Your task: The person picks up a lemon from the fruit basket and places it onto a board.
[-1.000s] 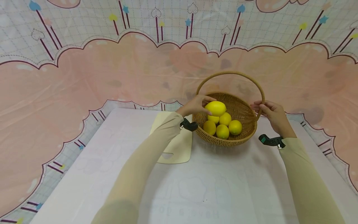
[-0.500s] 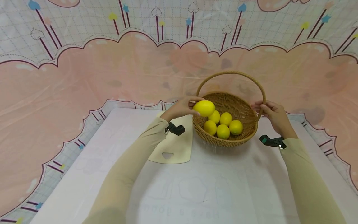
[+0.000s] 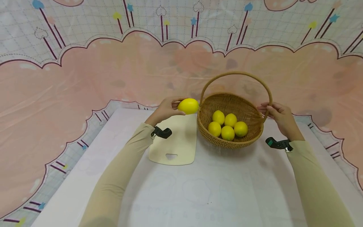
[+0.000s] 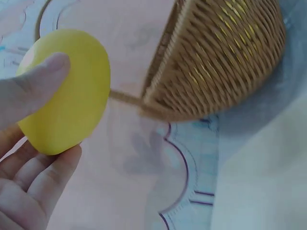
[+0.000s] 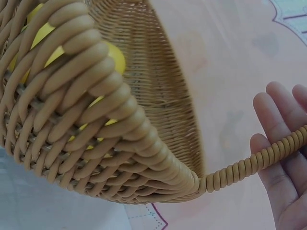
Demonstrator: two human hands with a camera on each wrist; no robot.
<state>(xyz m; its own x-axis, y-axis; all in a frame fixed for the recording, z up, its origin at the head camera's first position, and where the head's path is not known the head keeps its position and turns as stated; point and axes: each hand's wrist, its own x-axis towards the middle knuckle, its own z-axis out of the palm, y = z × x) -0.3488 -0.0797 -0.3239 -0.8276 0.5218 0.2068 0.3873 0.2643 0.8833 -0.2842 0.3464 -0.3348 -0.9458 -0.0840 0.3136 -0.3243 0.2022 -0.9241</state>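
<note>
My left hand (image 3: 165, 108) pinches a lemon (image 3: 188, 106) in the air, left of the basket and above the far end of a cream cutting board (image 3: 173, 142). In the left wrist view, the thumb presses one side of the lemon (image 4: 72, 100) and fingers support it from below. A brown wicker basket (image 3: 229, 144) stands to the right, its inside tilted toward me, with several lemons (image 3: 227, 133) gathered low in it. At its right side, my right hand (image 3: 280, 118) holds the arched handle (image 5: 240, 168) between thumb and fingers.
A white tabletop (image 3: 181, 192) lies under everything. Behind it hangs a pink patterned cloth (image 3: 127, 72) that also borders the table's sides. The cutting board has a cut-out grip hole at its near end.
My left hand has carried the lemon leftward, from over the basket to beyond its left rim. More of the cutting board now shows. The right hand has stayed on the handle.
</note>
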